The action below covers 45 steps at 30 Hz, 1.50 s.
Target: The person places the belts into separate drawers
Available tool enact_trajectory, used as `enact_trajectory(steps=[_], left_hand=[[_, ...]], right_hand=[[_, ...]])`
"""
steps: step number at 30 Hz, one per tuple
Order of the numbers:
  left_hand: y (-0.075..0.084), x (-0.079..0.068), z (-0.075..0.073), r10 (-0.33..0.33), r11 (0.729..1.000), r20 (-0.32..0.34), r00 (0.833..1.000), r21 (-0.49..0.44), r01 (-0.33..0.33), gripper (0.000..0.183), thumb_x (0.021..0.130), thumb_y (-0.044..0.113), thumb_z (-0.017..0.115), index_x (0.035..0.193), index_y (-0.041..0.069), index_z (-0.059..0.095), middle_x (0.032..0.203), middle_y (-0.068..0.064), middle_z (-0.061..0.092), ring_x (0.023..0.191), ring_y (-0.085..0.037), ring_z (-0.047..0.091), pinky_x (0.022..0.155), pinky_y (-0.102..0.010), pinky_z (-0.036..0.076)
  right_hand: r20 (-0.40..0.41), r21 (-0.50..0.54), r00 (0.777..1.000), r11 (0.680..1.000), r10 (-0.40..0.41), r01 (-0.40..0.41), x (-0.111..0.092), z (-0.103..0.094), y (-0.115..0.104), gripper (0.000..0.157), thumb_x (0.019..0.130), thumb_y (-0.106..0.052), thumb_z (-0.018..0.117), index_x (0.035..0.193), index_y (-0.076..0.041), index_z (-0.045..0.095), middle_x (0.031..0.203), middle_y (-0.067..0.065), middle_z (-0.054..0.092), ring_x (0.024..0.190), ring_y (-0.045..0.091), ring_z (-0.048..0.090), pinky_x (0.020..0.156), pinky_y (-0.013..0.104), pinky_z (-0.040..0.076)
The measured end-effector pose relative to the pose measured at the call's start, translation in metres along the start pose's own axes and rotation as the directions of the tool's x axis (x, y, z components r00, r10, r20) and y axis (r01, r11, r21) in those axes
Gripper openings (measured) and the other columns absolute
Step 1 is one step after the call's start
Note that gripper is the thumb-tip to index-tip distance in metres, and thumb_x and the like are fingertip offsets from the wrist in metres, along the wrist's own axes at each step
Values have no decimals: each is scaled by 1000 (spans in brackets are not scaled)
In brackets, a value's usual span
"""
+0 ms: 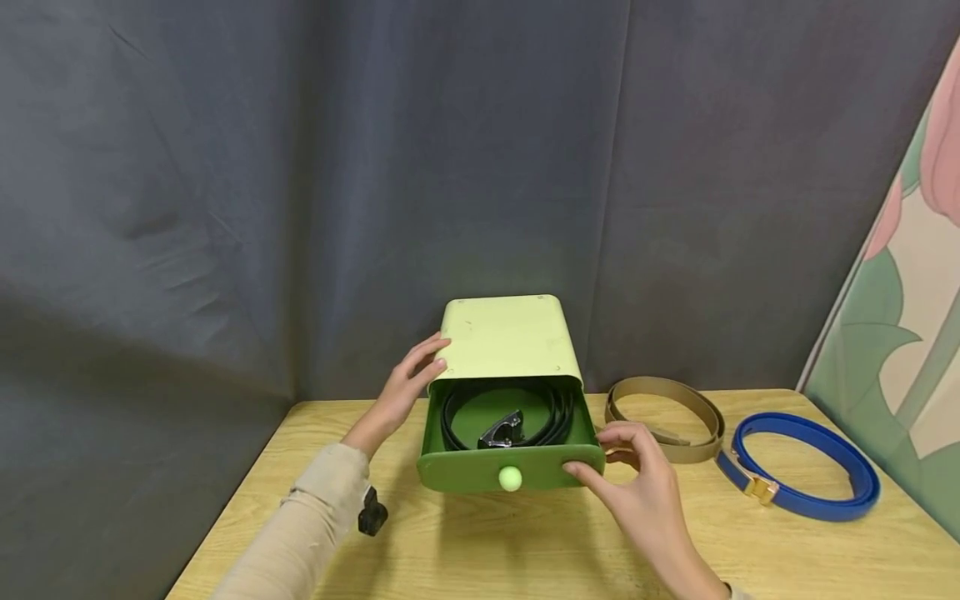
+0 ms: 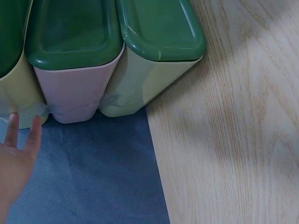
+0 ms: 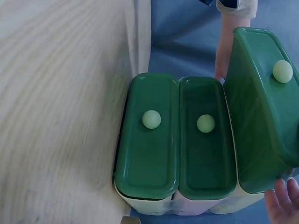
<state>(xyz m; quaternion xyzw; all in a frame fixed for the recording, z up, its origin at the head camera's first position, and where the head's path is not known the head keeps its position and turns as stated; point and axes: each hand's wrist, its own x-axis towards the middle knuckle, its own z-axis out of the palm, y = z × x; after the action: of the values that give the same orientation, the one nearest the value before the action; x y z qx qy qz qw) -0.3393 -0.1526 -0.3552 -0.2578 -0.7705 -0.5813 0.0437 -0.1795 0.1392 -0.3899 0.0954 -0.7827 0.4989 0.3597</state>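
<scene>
Blk belt [image 1: 561, 417] in green drawer [image 1: 468, 472], R hand [image 1: 641, 482] pinching drawer, L hand [image 1: 399, 392] fingers apart

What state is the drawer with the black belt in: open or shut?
Open: the green drawer juts forward from its pale casing, leaving the coiled black belt inside it visible.

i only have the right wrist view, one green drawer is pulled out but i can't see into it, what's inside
Observer: The head view shows a coiled black belt with a shiny buckle inside the drawer.
Operator: ok, any other belts out
Observer: Yes, a tan belt and a blue belt lie coiled on the table, to the right of the drawer in the head view.
</scene>
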Motion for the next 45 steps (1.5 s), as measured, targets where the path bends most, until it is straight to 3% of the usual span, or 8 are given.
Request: enact_trajectory(steps=[8,15,33,45], left_hand=[[0,-1,0,-5,1000,4,1000,13,5,45,105,22,51,147,8,48,161,-7,25,144,-30,30,115,-49,27],[-1,0,0,19,1000,10,1000,12,-20,44,106,23,49,147,8,47,161,-8,25,145,-29,29,115,-48,27],[3,1,7,12,1000,-13,1000,-1,-12,44,105,26,51,146,11,49,161,-6,27,144,-26,31,115,-44,28],[4,0,6,11,1000,-24,1000,-12,-11,44,105,26,50,146,11,50,160,-4,30,142,-28,34,112,-47,32]], right_hand=[[11,-23,992,992,126,-125,13,10,5,49,71,-11,91,108,-3,60,104,6,64,85,3,59,78,13,46],[24,18,976,976,218,-218,26,15,8,48,75,-18,89,109,-4,60,104,7,64,86,5,59,78,14,49],[9,-5,970,970,242,-242,51,20,23,55,75,-22,89,116,-4,57,106,5,62,91,13,56,78,22,48],[-6,15,975,975,224,-224,61,27,29,50,75,-24,89,111,-5,59,99,7,61,87,14,57,72,14,46]])
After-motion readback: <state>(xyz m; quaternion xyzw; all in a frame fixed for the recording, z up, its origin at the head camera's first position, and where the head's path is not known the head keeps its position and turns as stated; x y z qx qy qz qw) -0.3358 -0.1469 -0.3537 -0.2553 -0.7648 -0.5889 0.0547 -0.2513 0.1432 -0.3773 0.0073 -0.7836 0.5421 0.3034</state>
